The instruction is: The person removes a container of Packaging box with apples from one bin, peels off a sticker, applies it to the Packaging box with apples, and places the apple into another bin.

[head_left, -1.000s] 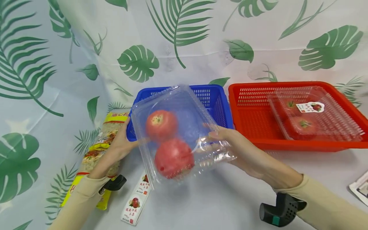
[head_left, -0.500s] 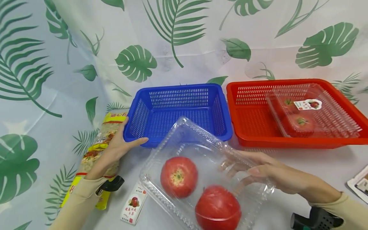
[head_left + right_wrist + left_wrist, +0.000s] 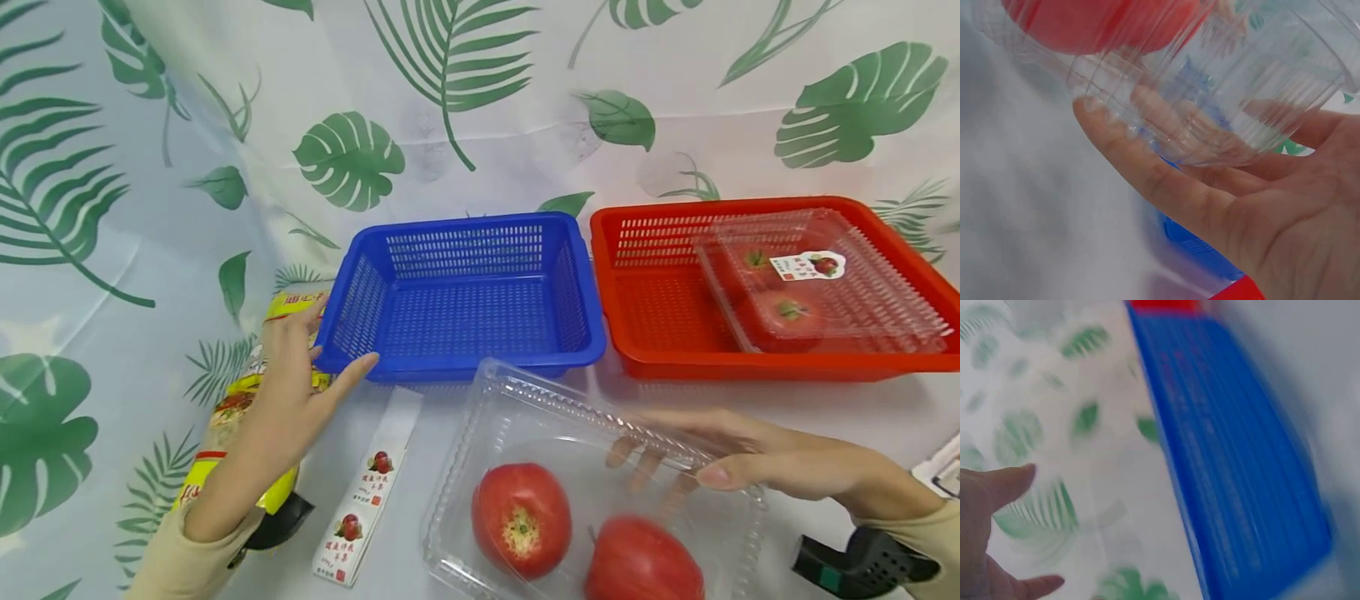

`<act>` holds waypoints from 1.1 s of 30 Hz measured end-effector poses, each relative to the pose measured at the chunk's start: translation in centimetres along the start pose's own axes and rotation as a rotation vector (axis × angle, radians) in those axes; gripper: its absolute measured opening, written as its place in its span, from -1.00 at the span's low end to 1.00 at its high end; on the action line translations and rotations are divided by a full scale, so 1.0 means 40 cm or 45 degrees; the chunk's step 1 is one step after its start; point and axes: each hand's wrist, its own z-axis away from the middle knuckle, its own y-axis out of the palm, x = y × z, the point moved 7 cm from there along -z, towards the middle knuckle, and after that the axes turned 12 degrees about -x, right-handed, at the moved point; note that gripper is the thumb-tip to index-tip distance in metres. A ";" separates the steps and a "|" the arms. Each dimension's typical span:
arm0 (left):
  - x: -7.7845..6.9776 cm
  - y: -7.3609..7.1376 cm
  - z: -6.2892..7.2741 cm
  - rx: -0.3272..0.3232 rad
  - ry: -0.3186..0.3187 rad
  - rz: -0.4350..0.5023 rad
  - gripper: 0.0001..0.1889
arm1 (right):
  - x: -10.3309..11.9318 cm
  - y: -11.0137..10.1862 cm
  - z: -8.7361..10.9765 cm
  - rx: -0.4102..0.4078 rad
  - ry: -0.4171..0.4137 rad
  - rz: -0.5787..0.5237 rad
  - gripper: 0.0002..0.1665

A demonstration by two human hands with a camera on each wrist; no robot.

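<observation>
In the head view, my right hand is pinching the clear plastic box at its upper right, my thumb lying on the near side and my fingers showing through the plastic. The box is sitting in front of me, left of that hand, tilted, with its upper edge slanting down toward the same hand; the frame is cutting off the bottom, so I cannot tell its long axis. My right hand is clearly the nearer one. My left hand is lying well apart from the box, fingers and thumb spread, beside the left rim of the blue basket and over the yellow packets; whether it is touching either, I cannot tell. Two red fruits are resting inside the box. The blue basket is showing its slotted floor, and the red basket is holding a labelled box with red fruits inside. A strip of stickers is lying on the table between my left hand and the box. In the left wrist view, blurred, my fingers are standing apart, left of the blue basket's side. In the right wrist view, my fingers are supporting the box's edge, a red fruit showing through.
</observation>
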 end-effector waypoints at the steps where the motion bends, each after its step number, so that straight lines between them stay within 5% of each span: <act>1: -0.022 0.007 0.015 0.041 0.028 0.067 -0.17 | -0.003 -0.001 -0.001 0.010 -0.001 -0.001 -0.23; 5: -0.084 0.076 0.085 0.432 0.012 0.384 -0.32 | -0.007 -0.003 -0.009 0.047 -0.015 0.005 -0.23; 9: -0.097 0.171 0.152 0.877 -0.180 0.628 -0.25 | 0.007 0.005 -0.025 0.091 -0.039 0.008 -0.26; 12: -0.095 0.216 0.177 1.026 -0.287 0.736 -0.20 | 0.017 0.010 -0.040 0.123 -0.051 0.024 -0.27; 16: -0.090 0.242 0.189 1.052 -0.346 0.793 -0.23 | 0.012 0.000 -0.047 0.119 -0.001 0.054 -0.26; 22: -0.077 0.264 0.197 1.016 -0.411 0.813 -0.27 | -0.032 -0.051 -0.025 -0.076 0.164 0.177 -0.30; 33: -0.038 0.306 0.206 1.009 -0.565 1.013 -0.30 | -0.146 -0.094 0.039 -0.459 0.400 -0.014 -0.31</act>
